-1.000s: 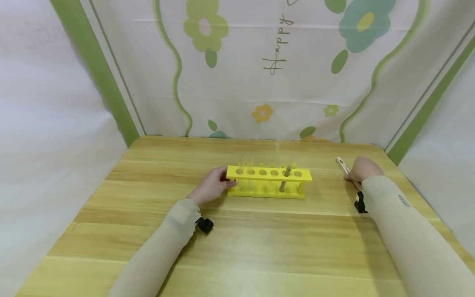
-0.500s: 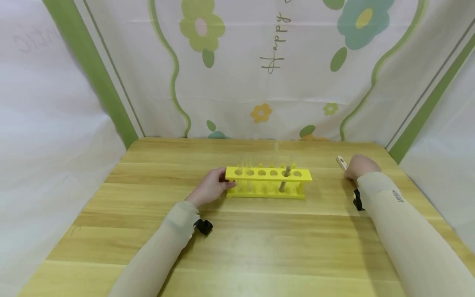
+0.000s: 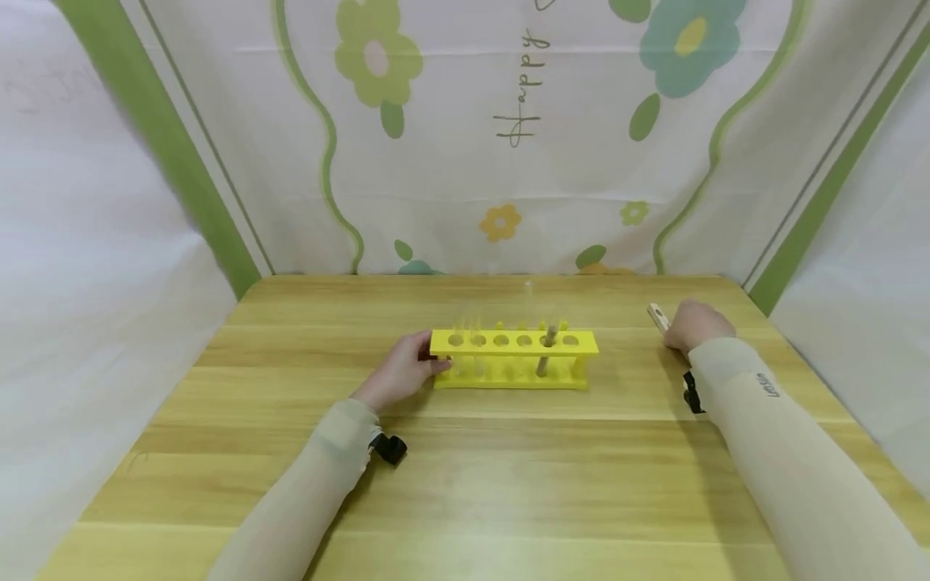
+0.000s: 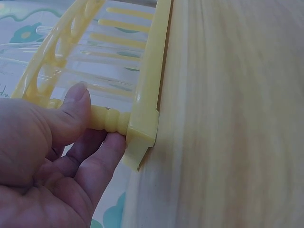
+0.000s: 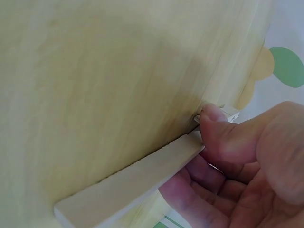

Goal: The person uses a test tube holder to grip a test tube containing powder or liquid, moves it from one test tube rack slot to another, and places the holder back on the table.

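My left hand point(image 3: 400, 371) grips the left end post point(image 4: 102, 118) of a yellow test tube rack point(image 3: 516, 344), thumb on one side and fingers curled on the other. Several clear glass test tubes point(image 4: 111, 56) stand upright in the rack. Toward its right, a grey-brown stick-like piece point(image 3: 542, 365) leans in one hole. To the right of the rack, my right hand point(image 3: 699, 324) pinches a wooden test tube clamp point(image 5: 133, 183) between thumb and fingers. The clamp lies on or just above the table; its far end point(image 3: 658, 315) shows past the hand.
The wooden table point(image 3: 479, 476) ends at the back against a hanging white cloth point(image 3: 436, 161) printed with flowers. More cloth hangs at the left and right sides. A black wrist camera point(image 3: 388, 449) sits on the left wrist.
The head view has shifted a little, so rack and hands appear farther left. The right hand now covers slightly more of the clamp's far part. The left hand keeps its hold on the rack.
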Demonstrator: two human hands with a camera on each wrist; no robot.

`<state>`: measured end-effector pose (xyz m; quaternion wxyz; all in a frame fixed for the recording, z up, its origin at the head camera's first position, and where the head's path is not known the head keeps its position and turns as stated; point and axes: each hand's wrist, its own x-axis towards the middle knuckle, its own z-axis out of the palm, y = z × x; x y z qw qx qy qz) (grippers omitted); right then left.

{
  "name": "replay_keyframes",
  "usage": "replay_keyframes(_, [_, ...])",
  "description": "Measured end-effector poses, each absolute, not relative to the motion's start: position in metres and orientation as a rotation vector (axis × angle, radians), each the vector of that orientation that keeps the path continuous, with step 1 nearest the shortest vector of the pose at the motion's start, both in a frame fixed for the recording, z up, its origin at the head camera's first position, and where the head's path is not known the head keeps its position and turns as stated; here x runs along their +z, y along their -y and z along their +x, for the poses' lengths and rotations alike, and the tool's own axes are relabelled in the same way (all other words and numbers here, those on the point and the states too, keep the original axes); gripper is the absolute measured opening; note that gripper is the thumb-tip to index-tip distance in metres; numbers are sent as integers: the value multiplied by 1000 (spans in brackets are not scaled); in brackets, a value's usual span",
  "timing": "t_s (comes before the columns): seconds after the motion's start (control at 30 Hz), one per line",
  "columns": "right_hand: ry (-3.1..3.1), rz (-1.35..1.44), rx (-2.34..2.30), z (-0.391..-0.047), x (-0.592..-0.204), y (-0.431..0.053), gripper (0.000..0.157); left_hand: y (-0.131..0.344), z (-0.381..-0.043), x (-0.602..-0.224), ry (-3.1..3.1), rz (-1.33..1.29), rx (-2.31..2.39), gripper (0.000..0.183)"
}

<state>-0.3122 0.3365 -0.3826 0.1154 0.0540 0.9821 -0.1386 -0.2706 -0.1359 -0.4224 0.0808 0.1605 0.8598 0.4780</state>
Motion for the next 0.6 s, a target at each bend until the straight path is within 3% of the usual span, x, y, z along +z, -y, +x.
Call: replay_keyframes(0.6, [-2878,78,-363,-305,-386,-335,14,135,-269,-429,-2577,513,1410,22])
